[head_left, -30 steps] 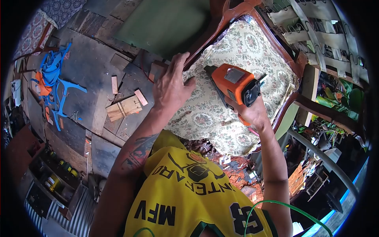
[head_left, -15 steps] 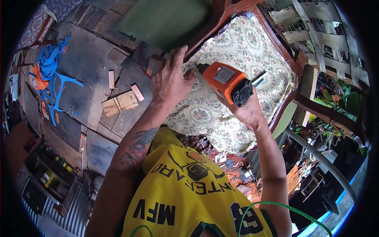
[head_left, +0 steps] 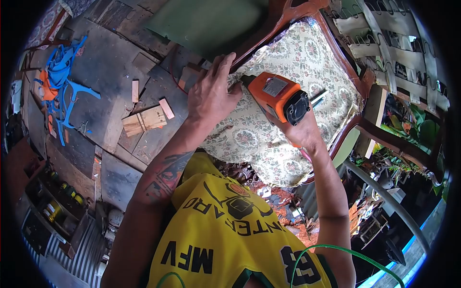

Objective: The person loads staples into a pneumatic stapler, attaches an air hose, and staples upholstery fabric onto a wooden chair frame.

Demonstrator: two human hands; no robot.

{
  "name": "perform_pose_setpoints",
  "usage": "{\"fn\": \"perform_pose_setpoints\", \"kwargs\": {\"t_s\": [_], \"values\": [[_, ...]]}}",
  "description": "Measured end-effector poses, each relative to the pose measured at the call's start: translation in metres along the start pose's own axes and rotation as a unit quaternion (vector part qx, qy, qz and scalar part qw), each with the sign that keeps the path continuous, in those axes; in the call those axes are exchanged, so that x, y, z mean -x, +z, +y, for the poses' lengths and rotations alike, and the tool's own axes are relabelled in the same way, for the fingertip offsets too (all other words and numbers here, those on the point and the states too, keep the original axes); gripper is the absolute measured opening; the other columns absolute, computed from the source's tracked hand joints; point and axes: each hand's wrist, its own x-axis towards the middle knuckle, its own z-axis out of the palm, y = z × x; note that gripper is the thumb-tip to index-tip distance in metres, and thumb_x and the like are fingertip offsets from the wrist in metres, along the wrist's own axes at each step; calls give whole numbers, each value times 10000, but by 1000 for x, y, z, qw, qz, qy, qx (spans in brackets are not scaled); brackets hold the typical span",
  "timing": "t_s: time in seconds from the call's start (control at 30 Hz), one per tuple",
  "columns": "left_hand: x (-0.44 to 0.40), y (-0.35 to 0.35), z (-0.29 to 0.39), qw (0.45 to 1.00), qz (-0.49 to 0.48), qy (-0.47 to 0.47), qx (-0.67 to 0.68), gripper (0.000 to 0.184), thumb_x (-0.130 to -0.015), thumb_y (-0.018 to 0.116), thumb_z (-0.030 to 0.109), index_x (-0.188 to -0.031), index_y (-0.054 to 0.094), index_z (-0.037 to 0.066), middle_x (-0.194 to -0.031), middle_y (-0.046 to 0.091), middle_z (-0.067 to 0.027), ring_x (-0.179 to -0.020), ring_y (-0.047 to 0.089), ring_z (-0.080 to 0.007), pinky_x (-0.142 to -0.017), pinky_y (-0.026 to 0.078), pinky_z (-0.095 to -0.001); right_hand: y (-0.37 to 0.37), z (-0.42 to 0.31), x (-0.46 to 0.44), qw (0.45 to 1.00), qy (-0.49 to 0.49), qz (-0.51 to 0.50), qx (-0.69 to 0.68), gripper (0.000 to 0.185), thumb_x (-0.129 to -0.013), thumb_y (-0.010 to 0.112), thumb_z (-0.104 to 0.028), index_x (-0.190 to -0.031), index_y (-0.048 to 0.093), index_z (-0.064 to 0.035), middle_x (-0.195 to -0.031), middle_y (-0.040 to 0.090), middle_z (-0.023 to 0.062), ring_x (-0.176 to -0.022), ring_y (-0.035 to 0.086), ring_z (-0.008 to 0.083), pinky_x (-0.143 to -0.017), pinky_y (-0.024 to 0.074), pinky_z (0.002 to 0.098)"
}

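Staple gun (head_left: 278, 91), orange body with black end cap, sits over the left half of a floral upholstery fabric (head_left: 297, 57). Dark nose points toward the left-hand edge of the cloth; cannot tell whether it touches.

Handling, as judged: rigid, fairly dense, weight likely toward the bulky body, so the nose may tip unless the wrist steadies it. Smooth housing probably slips; best hold is the handle beneath, palm behind it. Right hand (head_left: 305, 132) grasps there, fingers largely hidden under the body.

Fabric looks soft and thin, ragged along its edges, apt to pucker or fray; best held flat near the rim. Left hand (head_left: 211, 91) lies at that rim, fingers extended, thumb apart, close to the nose; cannot tell whether it pinches cloth or merely rests.

Wooden frame (head_left: 290, 13) surrounds much of the fabric: reddish-brown, stiff, presumably solid enough to brace against.

Farther out: green panel (head_left: 201, 29) beyond the left hand; small wood block (head_left: 144, 121) on dark boards; blue straps (head_left: 60, 69) well apart.
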Motion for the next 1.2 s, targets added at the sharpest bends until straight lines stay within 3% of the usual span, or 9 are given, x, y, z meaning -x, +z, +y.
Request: {"fn": "perform_pose_setpoints", "kwargs": {"t_s": [0.17, 0.27, 0.33, 0.47, 0.83, 1.03, 1.1, 1.13, 1.2], "values": [[0, 1, -6, 999, 0, 21, 30, 740, -785, 771, 139, -1463, 473, 110, -1379, 595, -201, -1215, 607, -415, -999, 528, -484, 3, 16, 2, 988, -54, -24, 140, 247, -795, 746, -124, -1017, 695, -29, -868, 741, 122, -788, 737, 220, -761, 582, 338], [10, -9, 0, 1000, -5, -5, 27, 742, -804, 762, 155, -1481, 458, 137, -1395, 575, -205, -1227, 596, -418, -998, 527, -486, 7, 17, 8, 999, 31, -19, -21, 234, -775, 742, -117, -985, 690, -30, -841, 740, 122, -768, 738, 214, -746, 580, 327], [23, -15, 7, 998, -20, -67, 1, 750, -829, 751, 181, -1507, 430, 172, -1393, 553, -201, -1225, 589, -428, -982, 531, -487, 6, 16, 10, 998, -24, 1, -64, 219, -765, 741, -112, -958, 693, -21, -806, 739, 112, -730, 734, 211, -719, 582, 326], [27, -12, 6, 996, -20, -84, -5, 756, -829, 750, 163, -1512, 427, 161, -1375, 555, -196, -1216, 592, -434, -977, 533, -483, 5, 10, 13, 999, -11, -28, -30, 203, -747, 743, -77, -935, 703, -14, -758, 731, 105, -689, 728, 194, -671, 581, 330], [27, -9, -10, 996, 17, -13, 82, 714, -824, 745, 94, -1486, 477, 109, -1356, 597, -219, -1223, 607, -398, -1007, 524, -448, 12, 8, 12, 998, -2, -47, -52, 245, -756, 756, -100, -978, 704, -10, -765, 737, 99, -694, 723, 161, -667, 578, 316], [29, -5, -14, 997, 31, -2, 68, 743, -821, 750, 137, -1503, 454, 146, -1337, 606, -191, -1201, 615, -389, -985, 535, -456, 14, 8, 11, 998, -16, -31, -53, 226, -759, 752, -99, -958, 699, -6, -767, 738, 96, -702, 719, 142, -664, 576, 316], [29, -5, -13, 997, 31, -3, 68, 744, -820, 751, 136, -1503, 454, 147, -1337, 605, -192, -1205, 613, -390, -987, 534, -456, 12, 7, 11, 996, 28, -87, -21, 410, -803, 814, -53, -1179, 662, 10, -1069, 754, 76, -954, 710, 116, -864, 584, 293], [29, -5, -13, 997, 32, -3, 68, 745, -819, 751, 135, -1502, 455, 149, -1338, 605, -193, -1209, 612, -390, -988, 534, -456, 13, 7, 11, 995, 28, -88, -21, 410, -803, 814, -53, -1179, 662, 10, -1069, 754, 76, -954, 710, 116, -864, 584, 293], [29, -5, -14, 997, 32, -3, 70, 743, -819, 750, 134, -1501, 457, 151, -1336, 606, -193, -1207, 613, -392, -989, 534, -457, 16, 7, 11, 998, 10, -38, -58, 231, -760, 744, -90, -970, 700, -5, -787, 743, 102, -739, 729, 147, -692, 576, 313]]}}
